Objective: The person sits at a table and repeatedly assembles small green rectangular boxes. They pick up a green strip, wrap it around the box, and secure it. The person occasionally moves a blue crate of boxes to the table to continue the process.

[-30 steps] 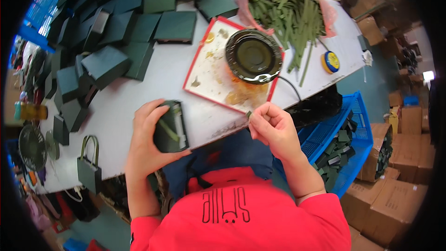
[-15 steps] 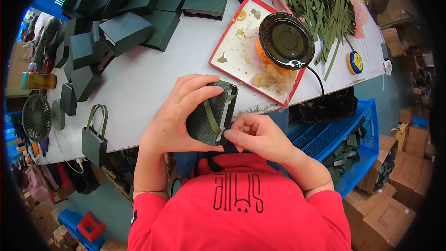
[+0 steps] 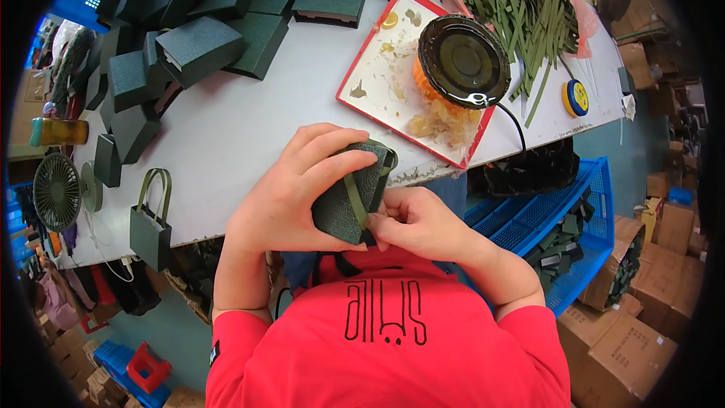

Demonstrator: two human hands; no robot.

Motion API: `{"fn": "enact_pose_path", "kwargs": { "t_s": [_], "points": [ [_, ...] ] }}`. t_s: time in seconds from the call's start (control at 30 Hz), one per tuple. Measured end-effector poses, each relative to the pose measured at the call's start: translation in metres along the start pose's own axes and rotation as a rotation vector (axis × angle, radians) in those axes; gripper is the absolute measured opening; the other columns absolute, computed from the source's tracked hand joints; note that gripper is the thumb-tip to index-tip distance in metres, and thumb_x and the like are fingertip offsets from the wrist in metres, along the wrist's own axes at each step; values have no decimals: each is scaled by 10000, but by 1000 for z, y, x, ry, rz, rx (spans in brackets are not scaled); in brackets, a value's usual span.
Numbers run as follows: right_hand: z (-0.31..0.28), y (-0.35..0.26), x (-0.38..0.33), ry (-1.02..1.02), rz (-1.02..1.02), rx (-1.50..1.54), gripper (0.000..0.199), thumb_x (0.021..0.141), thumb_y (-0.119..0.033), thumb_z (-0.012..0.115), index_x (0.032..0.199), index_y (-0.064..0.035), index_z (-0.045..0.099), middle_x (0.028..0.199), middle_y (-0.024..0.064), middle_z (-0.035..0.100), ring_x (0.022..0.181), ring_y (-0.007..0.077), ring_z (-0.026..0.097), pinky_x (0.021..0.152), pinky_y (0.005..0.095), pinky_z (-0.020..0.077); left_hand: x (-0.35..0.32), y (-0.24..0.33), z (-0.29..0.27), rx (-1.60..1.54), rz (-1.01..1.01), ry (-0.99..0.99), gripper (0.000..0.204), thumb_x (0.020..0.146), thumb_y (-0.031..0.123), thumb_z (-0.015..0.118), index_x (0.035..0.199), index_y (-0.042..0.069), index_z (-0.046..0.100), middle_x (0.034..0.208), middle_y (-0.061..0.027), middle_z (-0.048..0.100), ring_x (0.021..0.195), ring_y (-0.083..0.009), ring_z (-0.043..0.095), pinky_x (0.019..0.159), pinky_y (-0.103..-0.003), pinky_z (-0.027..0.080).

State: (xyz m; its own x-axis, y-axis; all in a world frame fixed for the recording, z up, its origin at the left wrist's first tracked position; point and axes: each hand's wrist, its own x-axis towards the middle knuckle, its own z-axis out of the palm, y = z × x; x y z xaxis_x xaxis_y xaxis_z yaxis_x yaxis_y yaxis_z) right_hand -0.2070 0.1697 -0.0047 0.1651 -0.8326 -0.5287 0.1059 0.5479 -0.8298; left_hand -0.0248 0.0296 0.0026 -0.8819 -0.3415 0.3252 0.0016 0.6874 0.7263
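My left hand [image 3: 276, 193] grips a small dark green paper gift bag [image 3: 336, 215], its fingers over the top and the thumb underneath. The bag is tilted, with its opening turned to the right. A flat olive-green ribbon [image 3: 355, 198] runs across its face as a handle, and more ribbon loops past the far edge. My right hand [image 3: 423, 221] is closed in a pinch at the bag's opening, where the near end of the ribbon meets the rim; its fingertips are partly hidden. At the left table edge stands a similar bag [image 3: 150, 236] with a looped ribbon handle.
Many dark green boxy bags [image 3: 200, 49] are heaped at the far left. A pot of dark liquid [image 3: 464, 60] stands on a red-rimmed tray [image 3: 362, 109] crusted with yellowish residue. Cut ribbons [image 3: 521, 15] fill a pink bag. A blue crate [image 3: 596, 234] sits right; a fan [image 3: 57, 191] left.
The bag has turned slightly and shifted a little to the right in my left hand. My right fingers have moved further in against its rim, by the ribbon's end.
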Motion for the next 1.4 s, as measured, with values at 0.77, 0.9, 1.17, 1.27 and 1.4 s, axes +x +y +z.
{"fn": "enact_pose_path", "kwargs": {
  "t_s": [0.77, 0.9, 1.17, 1.27, 1.4],
  "points": [
    [-8, 15, -28, 182, -534, -177, 251, 995, -175, 659, 836, 9, 722, 679, 76, 667, 530, 110, 571, 552, 268, 458, -7, -6, 1, 129, -7, 179, 983, 502, 370, 982, 1324, 48, 549, 1380, -209, 544, 1241, -401, 517, 1043, -508, 419],
    [-2, 18, -18, -144, -26, 156, 304, 1036, -227, 599, 1129, 48, 690, 891, 91, 723, 606, 124, 628, 571, 252, 490, -5, -2, 0, 139, -4, 226, 992, 510, 384, 983, 1331, 46, 540, 1382, -226, 535, 1236, -400, 518, 1034, -506, 420],
    [-7, 40, -17, 250, -400, 789, 361, 1046, -138, 571, 1385, -12, 562, 1249, 175, 688, 732, 154, 694, 598, 239, 534, -10, 3, 2, 98, -44, 176, 968, 508, 350, 980, 1320, 51, 546, 1382, -198, 533, 1257, -418, 498, 1043, -522, 417],
    [-25, 42, -20, 422, -472, 865, 345, 1054, -174, 563, 1361, -16, 579, 1240, 171, 691, 724, 126, 688, 614, 233, 552, -19, 1, 0, 106, -91, 173, 963, 493, 323, 980, 1313, 61, 549, 1388, -186, 530, 1253, -422, 495, 1048, -517, 420],
    [-40, 42, -20, 512, -547, 876, 318, 1059, -193, 556, 1314, -8, 601, 1145, 154, 712, 747, 102, 688, 629, 221, 576, -37, -5, -4, 107, -166, 185, 975, 485, 299, 978, 1325, 65, 541, 1394, -191, 525, 1252, -414, 496, 1048, -507, 419]
  ]
}}
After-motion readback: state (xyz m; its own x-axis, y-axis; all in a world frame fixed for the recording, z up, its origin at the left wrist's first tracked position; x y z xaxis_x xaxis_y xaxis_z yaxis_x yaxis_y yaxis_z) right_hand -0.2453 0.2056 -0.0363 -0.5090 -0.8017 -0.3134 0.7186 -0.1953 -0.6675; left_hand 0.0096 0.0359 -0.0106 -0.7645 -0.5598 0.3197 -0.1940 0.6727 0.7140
